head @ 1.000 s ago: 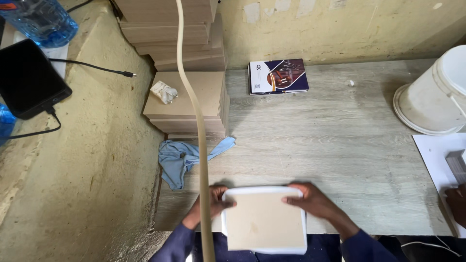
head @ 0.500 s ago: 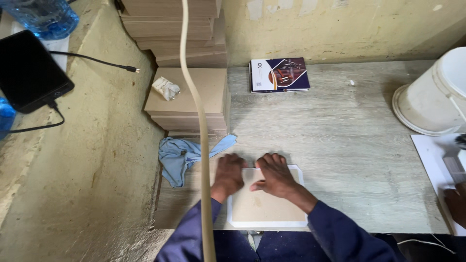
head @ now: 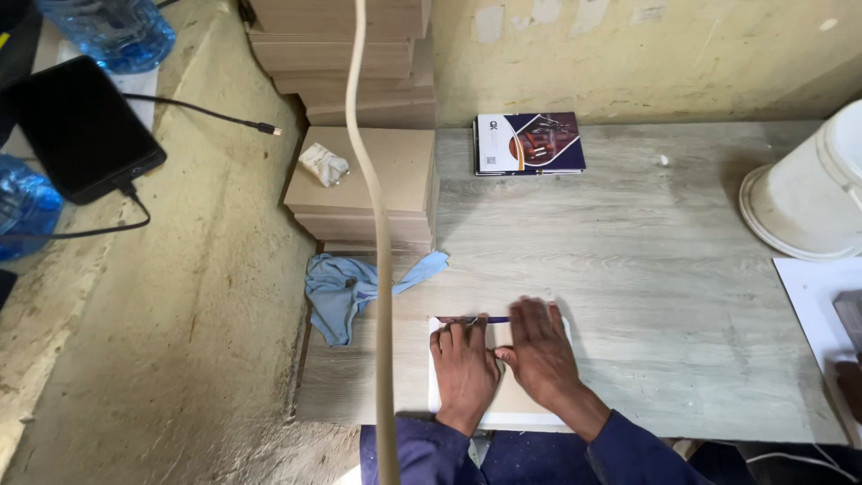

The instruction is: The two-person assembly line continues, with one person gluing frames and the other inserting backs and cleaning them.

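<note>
Pressing flat on white board (head: 521,415) at near edge of table (head: 646,269): left hand (head: 464,366) and right hand (head: 541,352), fingers spread, palms down, gripping nothing. Thin dark strip (head: 476,320) at board's far edge under fingertips. Blue cloth (head: 346,286) just left.

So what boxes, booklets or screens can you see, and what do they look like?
Booklet: far edge of the table, flat rectangle, dark blue with a white strip.
Tablet: ledge at left, black blank screen, cable plugged in.
Pale board: near table edge, under both hands, white-rimmed.
</note>
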